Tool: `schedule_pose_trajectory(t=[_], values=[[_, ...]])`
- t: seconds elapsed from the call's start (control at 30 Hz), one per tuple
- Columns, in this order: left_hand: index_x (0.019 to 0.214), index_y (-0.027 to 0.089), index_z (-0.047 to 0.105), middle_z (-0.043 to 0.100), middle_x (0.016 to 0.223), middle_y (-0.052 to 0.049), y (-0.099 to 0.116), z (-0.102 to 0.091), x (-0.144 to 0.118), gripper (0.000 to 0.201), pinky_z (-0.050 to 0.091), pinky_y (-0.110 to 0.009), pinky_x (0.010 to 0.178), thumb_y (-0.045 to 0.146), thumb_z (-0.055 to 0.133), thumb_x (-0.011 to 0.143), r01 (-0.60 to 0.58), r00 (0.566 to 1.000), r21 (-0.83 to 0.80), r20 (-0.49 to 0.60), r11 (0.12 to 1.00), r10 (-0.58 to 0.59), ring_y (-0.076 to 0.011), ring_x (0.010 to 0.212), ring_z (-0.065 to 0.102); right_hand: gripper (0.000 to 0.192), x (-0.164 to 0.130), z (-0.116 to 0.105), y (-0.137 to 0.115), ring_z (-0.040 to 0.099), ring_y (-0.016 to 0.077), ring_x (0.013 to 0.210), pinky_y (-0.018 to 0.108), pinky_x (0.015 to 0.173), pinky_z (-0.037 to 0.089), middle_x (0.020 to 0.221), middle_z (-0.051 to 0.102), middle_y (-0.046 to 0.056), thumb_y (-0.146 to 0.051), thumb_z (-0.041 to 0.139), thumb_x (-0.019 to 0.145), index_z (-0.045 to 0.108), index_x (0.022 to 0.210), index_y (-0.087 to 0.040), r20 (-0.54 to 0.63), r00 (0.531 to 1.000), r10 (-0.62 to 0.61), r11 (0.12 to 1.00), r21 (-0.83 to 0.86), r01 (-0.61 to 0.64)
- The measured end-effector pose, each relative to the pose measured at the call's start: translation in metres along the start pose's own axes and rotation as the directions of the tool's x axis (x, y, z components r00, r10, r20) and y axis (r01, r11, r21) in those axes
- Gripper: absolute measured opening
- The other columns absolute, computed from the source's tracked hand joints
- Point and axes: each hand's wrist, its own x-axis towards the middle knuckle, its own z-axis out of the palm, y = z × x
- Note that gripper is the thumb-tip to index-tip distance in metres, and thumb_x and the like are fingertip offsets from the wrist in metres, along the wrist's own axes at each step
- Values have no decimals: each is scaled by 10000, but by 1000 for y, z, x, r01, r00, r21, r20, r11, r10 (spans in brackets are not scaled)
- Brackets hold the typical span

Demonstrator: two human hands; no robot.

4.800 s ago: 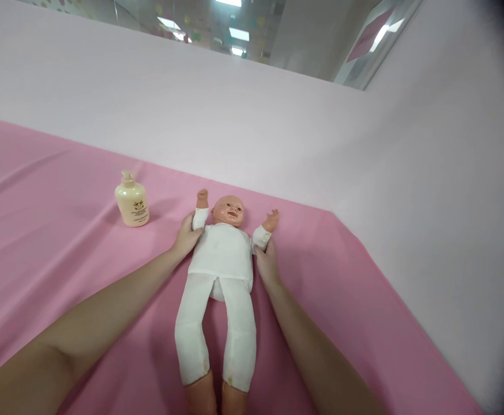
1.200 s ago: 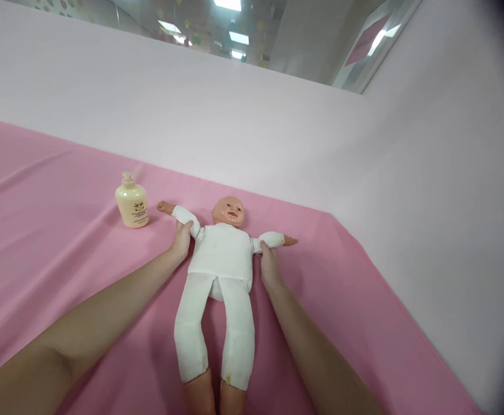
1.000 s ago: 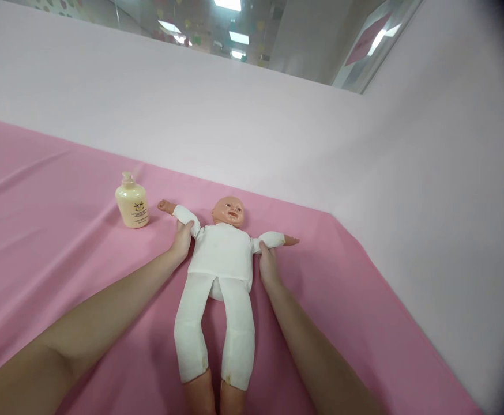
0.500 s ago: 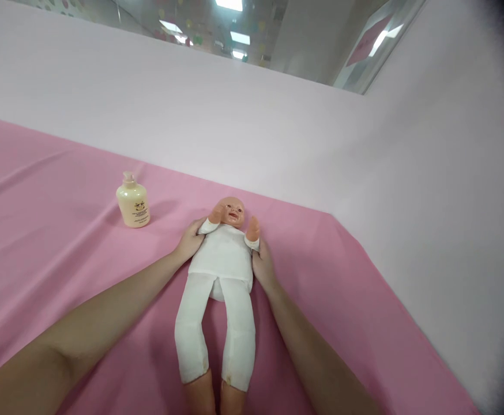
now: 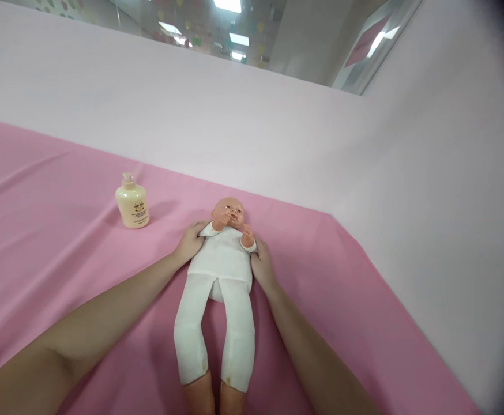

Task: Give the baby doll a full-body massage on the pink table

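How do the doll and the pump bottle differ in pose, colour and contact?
Pose: the doll lies on its back, while the pump bottle stands upright.
Colour: the doll's torso is white; the pump bottle is pale yellow with dark print.
Contact: the left hand and right hand hold the doll's arms; neither touches the pump bottle.
Shared: both rest on the pink cloth.
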Motion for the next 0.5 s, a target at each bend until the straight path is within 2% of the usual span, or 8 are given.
schedule_pose_trajectory(t=[0.13,0.23,0.37,0.43,0.5], values=[[1209,240,671,678,1214,-32,5,0,0,658,396,-461,1099,-6,428,649,20,1000,-37,-1,999,-20,-243,1176,574,488,-1,0,-3,534,230,1216,441,1101,371,1282,628,60,-163,425,782,630,1220,-228,-7,1000,17,1000,23,-16],[1215,236,631,664,1231,-35,9,1,-1,588,412,-435,1074,24,478,688,126,990,-177,-36,976,-135,-237,1173,573,498,0,1,-1,545,219,1209,421,1088,387,1286,636,38,-169,447,765,620,1226,-247,-15,999,51,992,116,-49],[1173,217,542,648,1120,-44,6,4,-1,469,472,-384,947,113,579,717,289,928,-374,-119,881,-354,-224,1052,601,429,5,2,14,621,228,1067,410,988,470,1127,702,27,-211,534,704,630,1122,-233,-107,968,228,922,343,-179],[1113,221,507,616,1037,-30,2,4,0,413,477,-363,889,151,604,718,318,889,-421,-180,849,-422,-212,990,591,381,8,2,22,649,234,986,407,926,504,1036,716,20,-242,581,679,628,1056,-225,-145,937,317,860,461,-220],[1058,229,481,580,1000,-20,-1,3,0,363,470,-348,865,183,616,725,320,861,-465,-222,826,-458,-203,965,570,328,9,2,28,668,242,934,405,863,534,973,720,25,-276,610,679,626,1002,-218,-166,922,348,824,524,-216]])
